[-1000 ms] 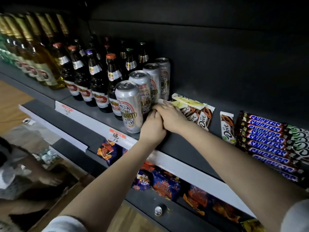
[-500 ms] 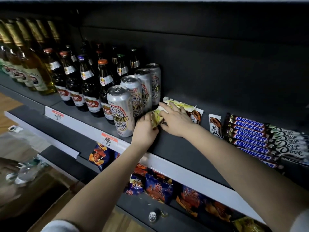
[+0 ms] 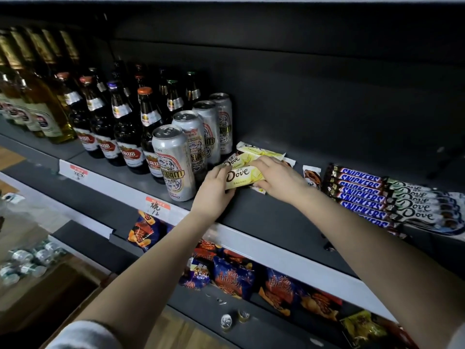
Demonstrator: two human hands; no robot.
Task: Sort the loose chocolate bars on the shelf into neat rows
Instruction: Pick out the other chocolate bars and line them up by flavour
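Gripped the pale-yellow foil-wrapped Dove chocolate bar (image 3: 239, 176) at frame centre, with left hand (image 3: 214, 192) curled round one end and right hand (image 3: 279, 180) curled over the other; judged liable to topple the tall silver beer can (image 3: 173, 162) just left if swung sideways.

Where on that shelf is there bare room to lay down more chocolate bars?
The shelf is bare in front of the yellow Dove bars, between the beer cans and the Snickers bars, and behind the Snickers bars, toward the back wall. The left is crowded with beer bottles; the right end is packed with white Dove bars.
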